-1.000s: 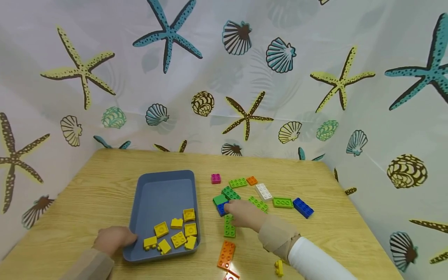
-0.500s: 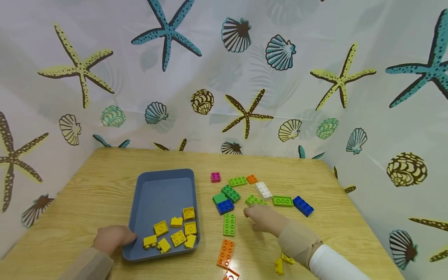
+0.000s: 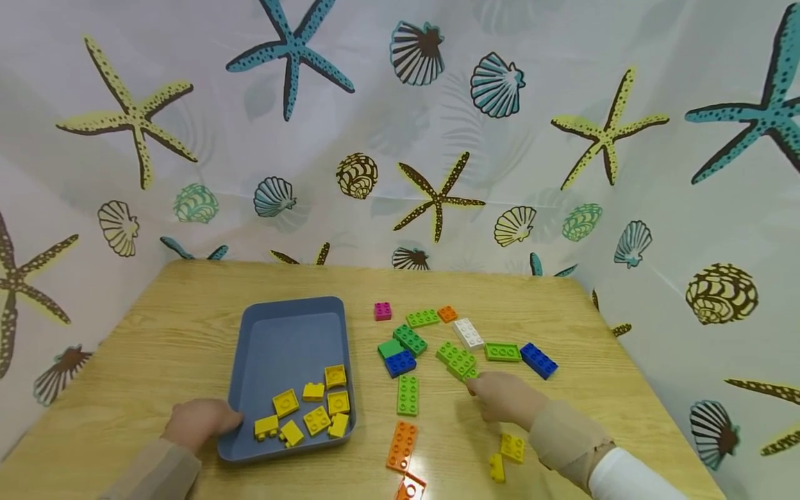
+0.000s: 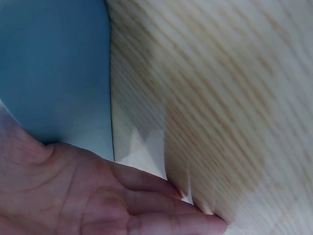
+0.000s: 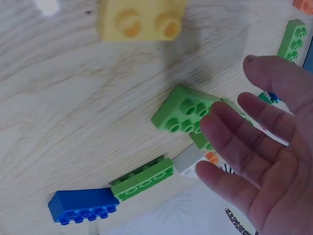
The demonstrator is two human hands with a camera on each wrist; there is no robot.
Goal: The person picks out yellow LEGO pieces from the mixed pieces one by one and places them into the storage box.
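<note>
My left hand (image 3: 201, 422) holds the left rim of a grey-blue tray (image 3: 236, 361), thumb over the rim. In the left wrist view its other fingers (image 4: 161, 220) lie straight outside the tray wall (image 4: 58, 73), on the wood. Several yellow bricks (image 3: 317, 421) lie in the tray's near part. My right hand (image 3: 507, 397) is beside lime-green bricks (image 3: 456, 360), its fingertips close to the near end. In the right wrist view its fingers (image 5: 234, 147) are loosely spread beside a lime brick (image 5: 183, 107); nothing is held.
A blue brick (image 3: 400, 363) overlaps green bricks (image 3: 410, 339) left of the lime ones. White (image 3: 469, 334), lime (image 3: 503, 352) and blue (image 3: 539, 360) bricks lie behind and right. Yellow bricks (image 3: 512, 448) and an orange brick (image 3: 402, 446) lie nearer. A patterned curtain (image 3: 400, 139) surrounds the table.
My right hand has left the blue brick, moving right and nearer, past the lime bricks. More of the lime and yellow bricks shows now. The left hand stays at the tray.
</note>
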